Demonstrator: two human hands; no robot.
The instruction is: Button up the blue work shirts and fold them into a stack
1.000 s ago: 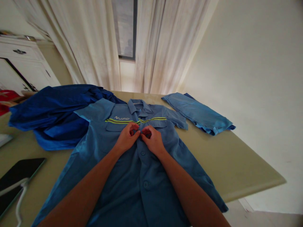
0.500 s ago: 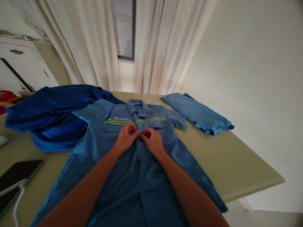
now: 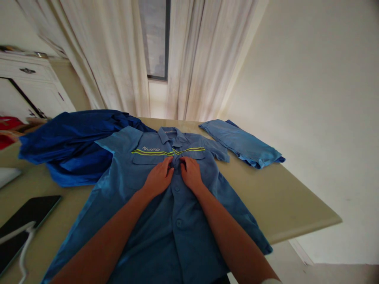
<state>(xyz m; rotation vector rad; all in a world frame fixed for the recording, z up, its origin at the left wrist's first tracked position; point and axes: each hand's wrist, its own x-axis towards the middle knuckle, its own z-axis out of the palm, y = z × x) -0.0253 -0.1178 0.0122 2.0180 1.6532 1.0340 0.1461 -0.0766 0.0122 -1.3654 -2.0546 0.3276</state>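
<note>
A blue short-sleeved work shirt (image 3: 148, 236) lies spread face up on the table, collar away from me. It has "NJPC" lettering, yellow-green stripes and buttons down the front. My left hand (image 3: 159, 176) rests on the shirt just left of the button placket (image 3: 177, 205), fingers stretched forward and thumb apart. Opposite it, my right hand (image 3: 192, 173) touches the cloth on the placket's right side, its fingers lightly bent and spread from the thumb. Both hands are at chest height, just below the stripes. The button between them is hard to make out.
Dark blue cloth (image 3: 74, 150) is heaped at the left. A folded blue garment (image 3: 242, 144) lies at the back right of the table (image 3: 284, 209). A black tablet-like slab (image 3: 32, 215) and a white curved stand (image 3: 25, 248) are at the near left. Curtains (image 3: 118, 59) hang behind.
My fingers have loosened from a pinch at the placket and now lie spread on either side of it. The view has shifted slightly.
</note>
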